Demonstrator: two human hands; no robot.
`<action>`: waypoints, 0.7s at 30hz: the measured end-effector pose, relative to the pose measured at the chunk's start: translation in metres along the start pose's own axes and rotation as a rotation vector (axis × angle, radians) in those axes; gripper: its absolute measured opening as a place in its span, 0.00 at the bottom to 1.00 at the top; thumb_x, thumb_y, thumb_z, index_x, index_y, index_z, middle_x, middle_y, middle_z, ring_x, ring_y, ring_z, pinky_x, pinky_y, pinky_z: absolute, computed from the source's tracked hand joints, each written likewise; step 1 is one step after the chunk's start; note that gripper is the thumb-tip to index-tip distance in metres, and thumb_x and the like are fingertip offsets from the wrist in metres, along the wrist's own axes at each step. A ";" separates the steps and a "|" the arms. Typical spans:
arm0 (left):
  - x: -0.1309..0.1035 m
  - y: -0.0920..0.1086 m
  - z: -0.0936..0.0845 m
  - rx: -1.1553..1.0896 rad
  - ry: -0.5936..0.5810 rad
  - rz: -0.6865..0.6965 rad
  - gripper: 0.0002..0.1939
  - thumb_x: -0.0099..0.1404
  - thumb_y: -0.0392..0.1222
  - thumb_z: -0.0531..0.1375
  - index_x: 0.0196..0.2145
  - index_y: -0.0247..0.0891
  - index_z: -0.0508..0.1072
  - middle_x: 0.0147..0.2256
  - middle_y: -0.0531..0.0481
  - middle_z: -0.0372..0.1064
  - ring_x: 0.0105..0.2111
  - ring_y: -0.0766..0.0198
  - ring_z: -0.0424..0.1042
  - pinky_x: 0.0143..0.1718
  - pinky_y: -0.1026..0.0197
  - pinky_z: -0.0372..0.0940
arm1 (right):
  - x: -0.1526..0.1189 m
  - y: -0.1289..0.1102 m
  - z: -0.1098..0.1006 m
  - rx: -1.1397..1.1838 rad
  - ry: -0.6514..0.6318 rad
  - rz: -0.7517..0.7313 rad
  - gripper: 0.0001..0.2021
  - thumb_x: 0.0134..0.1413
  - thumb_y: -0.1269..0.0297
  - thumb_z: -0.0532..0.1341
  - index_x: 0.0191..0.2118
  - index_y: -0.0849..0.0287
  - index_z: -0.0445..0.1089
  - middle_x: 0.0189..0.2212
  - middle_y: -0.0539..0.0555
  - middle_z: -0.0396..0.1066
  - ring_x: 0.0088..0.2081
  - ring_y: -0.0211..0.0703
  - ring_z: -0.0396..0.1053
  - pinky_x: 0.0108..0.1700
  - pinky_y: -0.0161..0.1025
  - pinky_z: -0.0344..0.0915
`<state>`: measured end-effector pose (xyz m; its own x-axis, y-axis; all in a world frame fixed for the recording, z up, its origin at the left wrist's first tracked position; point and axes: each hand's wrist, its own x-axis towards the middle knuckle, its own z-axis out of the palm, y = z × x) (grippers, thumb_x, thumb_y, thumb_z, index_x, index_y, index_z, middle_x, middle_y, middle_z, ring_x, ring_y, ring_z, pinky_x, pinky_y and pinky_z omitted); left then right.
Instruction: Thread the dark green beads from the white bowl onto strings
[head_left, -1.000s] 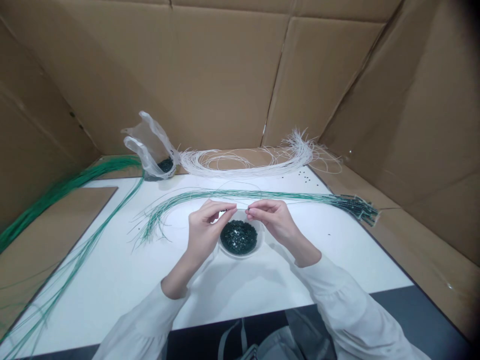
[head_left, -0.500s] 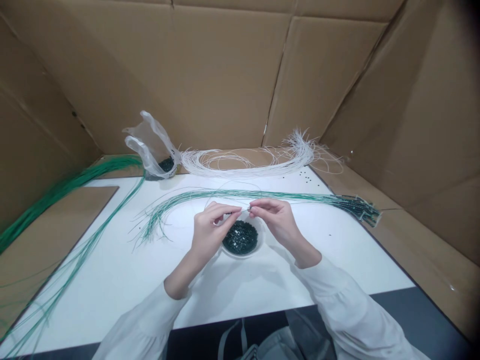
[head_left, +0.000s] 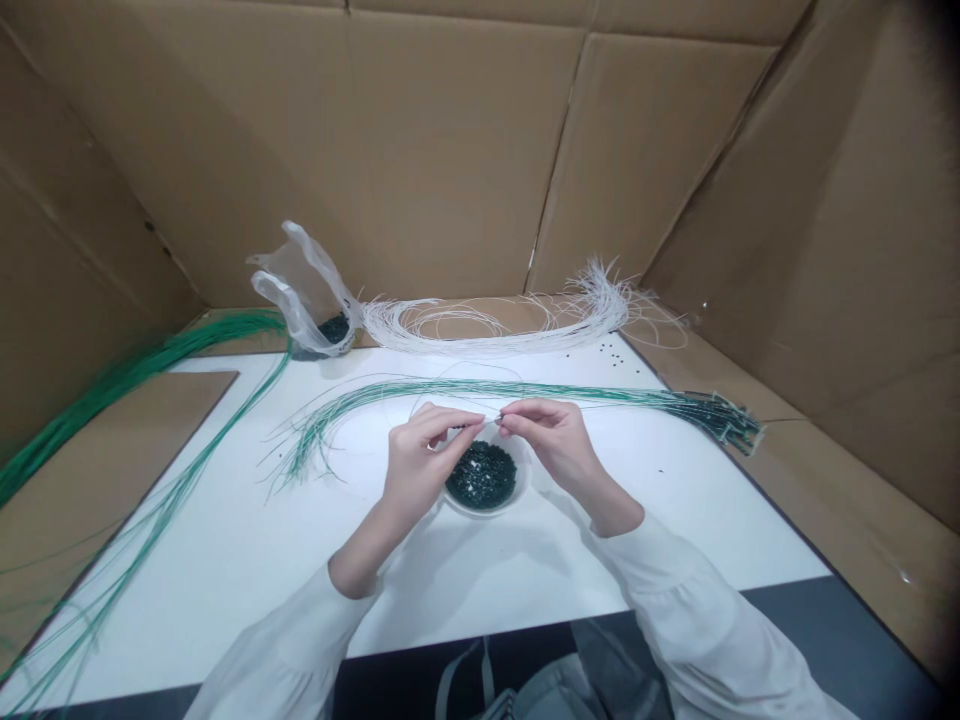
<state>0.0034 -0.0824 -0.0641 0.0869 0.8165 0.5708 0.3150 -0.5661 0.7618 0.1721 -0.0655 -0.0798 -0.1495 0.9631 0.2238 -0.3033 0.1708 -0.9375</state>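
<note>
My left hand [head_left: 421, 450] is closed in a pinch on a thin thread [head_left: 490, 420] above a white bowl [head_left: 525, 478]. Facing it, my right hand [head_left: 561, 442] pinches a small dark bead [head_left: 499, 419] at the thread, its fingertips a short gap from the left ones. Dark green beads [head_left: 481, 478] fill much of the bowl below both hands. Just beyond my fingers lies a bundle of green threads [head_left: 480, 386], with dark beaded ends [head_left: 716, 418] at the right.
A coil of white threads [head_left: 495, 345] lies at the back beside a plastic bag [head_left: 304, 300] holding dark beads. Long green strands [head_left: 150, 390] run down the left side. Several loose beads [head_left: 615, 357] dot the table's back right. Cardboard walls [head_left: 450, 150] enclose the table.
Almost nothing differs. Both hands keep the same pinch over the bowl, with only a very slight shift at the fingertips.
</note>
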 end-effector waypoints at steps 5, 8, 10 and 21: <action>-0.001 0.001 0.001 -0.001 0.006 0.007 0.04 0.55 0.37 0.61 0.31 0.38 0.76 0.27 0.51 0.72 0.24 0.70 0.62 0.24 0.66 0.57 | 0.000 0.001 0.000 -0.002 -0.004 0.002 0.05 0.40 0.71 0.67 0.28 0.57 0.75 0.22 0.49 0.72 0.25 0.35 0.69 0.33 0.33 0.66; -0.001 0.001 0.000 -0.002 0.001 0.007 0.04 0.55 0.37 0.61 0.31 0.38 0.76 0.27 0.51 0.72 0.24 0.70 0.62 0.24 0.66 0.57 | 0.001 0.001 0.000 0.002 0.000 0.005 0.05 0.40 0.71 0.67 0.28 0.57 0.75 0.22 0.50 0.72 0.25 0.36 0.69 0.33 0.34 0.66; -0.001 0.001 0.000 0.000 -0.004 0.006 0.05 0.55 0.37 0.61 0.31 0.38 0.76 0.27 0.52 0.72 0.24 0.70 0.62 0.24 0.66 0.57 | 0.001 0.002 0.000 0.006 0.002 0.004 0.05 0.40 0.71 0.67 0.28 0.57 0.75 0.22 0.50 0.72 0.25 0.36 0.69 0.33 0.34 0.66; -0.001 -0.001 0.001 0.015 -0.015 -0.016 0.05 0.55 0.38 0.61 0.31 0.38 0.76 0.27 0.51 0.72 0.24 0.70 0.62 0.24 0.66 0.57 | 0.001 0.001 0.000 -0.007 0.003 -0.006 0.05 0.39 0.70 0.67 0.28 0.57 0.74 0.22 0.49 0.72 0.25 0.36 0.68 0.33 0.36 0.66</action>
<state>0.0041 -0.0827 -0.0658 0.0954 0.8272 0.5538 0.3305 -0.5511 0.7662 0.1714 -0.0648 -0.0800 -0.1450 0.9626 0.2290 -0.2976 0.1783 -0.9379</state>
